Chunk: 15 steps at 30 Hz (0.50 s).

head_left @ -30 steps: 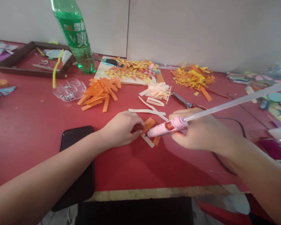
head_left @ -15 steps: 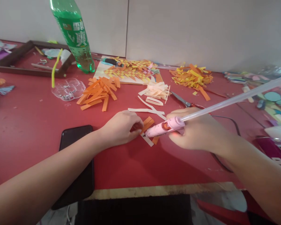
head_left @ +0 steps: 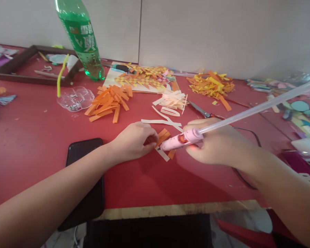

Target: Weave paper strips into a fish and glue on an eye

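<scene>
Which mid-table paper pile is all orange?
The orange pile, right of the clear dish; the pale pile is cream, while the back-centre pile and back-right pile mix in yellow.

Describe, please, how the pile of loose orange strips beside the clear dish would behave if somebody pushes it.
The pile of orange strips is probably light and bends easily, since the pieces look thin and flat. They lie loosely crossed, so they may slide apart rather than move together.
</scene>
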Motion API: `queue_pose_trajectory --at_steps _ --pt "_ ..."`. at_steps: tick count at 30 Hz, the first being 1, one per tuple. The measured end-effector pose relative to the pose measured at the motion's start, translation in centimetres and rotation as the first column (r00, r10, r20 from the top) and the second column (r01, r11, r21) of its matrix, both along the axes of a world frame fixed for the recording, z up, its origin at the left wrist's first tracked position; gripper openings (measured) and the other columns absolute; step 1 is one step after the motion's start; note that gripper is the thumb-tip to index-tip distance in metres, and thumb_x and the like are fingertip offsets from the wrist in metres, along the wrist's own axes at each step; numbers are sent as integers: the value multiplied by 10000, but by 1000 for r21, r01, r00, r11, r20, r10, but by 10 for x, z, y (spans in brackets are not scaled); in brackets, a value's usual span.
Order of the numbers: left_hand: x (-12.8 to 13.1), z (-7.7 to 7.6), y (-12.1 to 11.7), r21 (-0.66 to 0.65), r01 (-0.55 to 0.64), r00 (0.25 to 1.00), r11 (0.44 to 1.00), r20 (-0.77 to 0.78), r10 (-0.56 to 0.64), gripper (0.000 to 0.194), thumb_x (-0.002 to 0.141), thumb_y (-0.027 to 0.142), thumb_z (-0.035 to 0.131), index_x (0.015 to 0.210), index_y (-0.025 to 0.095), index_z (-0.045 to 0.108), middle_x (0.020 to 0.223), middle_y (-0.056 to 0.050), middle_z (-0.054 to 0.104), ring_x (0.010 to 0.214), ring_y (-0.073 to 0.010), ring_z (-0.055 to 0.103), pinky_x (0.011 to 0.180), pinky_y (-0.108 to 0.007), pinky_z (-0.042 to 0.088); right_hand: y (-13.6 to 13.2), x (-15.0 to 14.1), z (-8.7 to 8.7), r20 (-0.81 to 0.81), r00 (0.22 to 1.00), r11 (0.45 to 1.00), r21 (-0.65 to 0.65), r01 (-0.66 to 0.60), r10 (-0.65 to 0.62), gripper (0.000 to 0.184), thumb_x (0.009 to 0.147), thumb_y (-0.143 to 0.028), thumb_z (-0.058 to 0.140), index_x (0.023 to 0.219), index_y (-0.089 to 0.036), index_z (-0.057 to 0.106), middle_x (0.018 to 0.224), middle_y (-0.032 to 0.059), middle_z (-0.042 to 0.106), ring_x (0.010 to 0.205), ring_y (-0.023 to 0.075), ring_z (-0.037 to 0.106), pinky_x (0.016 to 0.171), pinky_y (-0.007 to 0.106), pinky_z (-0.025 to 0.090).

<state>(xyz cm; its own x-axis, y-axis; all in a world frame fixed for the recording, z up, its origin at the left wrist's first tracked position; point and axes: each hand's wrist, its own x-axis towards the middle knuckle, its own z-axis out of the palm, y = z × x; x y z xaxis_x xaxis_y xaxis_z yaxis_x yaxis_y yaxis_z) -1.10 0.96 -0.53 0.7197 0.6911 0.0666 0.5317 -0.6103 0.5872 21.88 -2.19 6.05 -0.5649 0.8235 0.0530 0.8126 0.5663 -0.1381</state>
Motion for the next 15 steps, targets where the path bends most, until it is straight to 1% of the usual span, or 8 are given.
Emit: queue_pose_trajectory --at_steps 3,9,11,15 --pt "0 0 0 2 1 1000 1000 -2 -1 143 814 164 606 912 179 710 866 -48 700 819 -195 599 733 -305 436 1 0 2 14 1000 1000 -8 10 -10 193 650 -85 506 596 -227 626 603 -27 593 530 114 471 510 247 302" --pt "1 1 0 -5 -2 1000 1000 -2 2 149 821 167 598 917 183 710 859 -44 698 827 -196 598 742 -307 438 1 0 4 30 999 998 -55 27 -25 170 658 -88 504 563 -221 553 633 -33 646 576 129 543 524 247 324" --pt "0 1 0 -10 1 1000 1000 1 -1 145 819 165 598 911 184 709 860 -43 699 826 -196 599 748 -310 440 1 -1 6 64 998 999 -45 20 -17 177 665 -88 494 547 -216 524 599 -33 631 565 129 528 524 249 322" --pt "-1 2 -1 -10 0 1000 1000 8 0 136 817 160 598 891 187 708 858 -44 704 837 -199 605 761 -313 444 1 -7 12 138 990 998 -45 48 -41 190 672 -89 485 525 -209 499 534 -32 579 511 116 462 481 254 271"
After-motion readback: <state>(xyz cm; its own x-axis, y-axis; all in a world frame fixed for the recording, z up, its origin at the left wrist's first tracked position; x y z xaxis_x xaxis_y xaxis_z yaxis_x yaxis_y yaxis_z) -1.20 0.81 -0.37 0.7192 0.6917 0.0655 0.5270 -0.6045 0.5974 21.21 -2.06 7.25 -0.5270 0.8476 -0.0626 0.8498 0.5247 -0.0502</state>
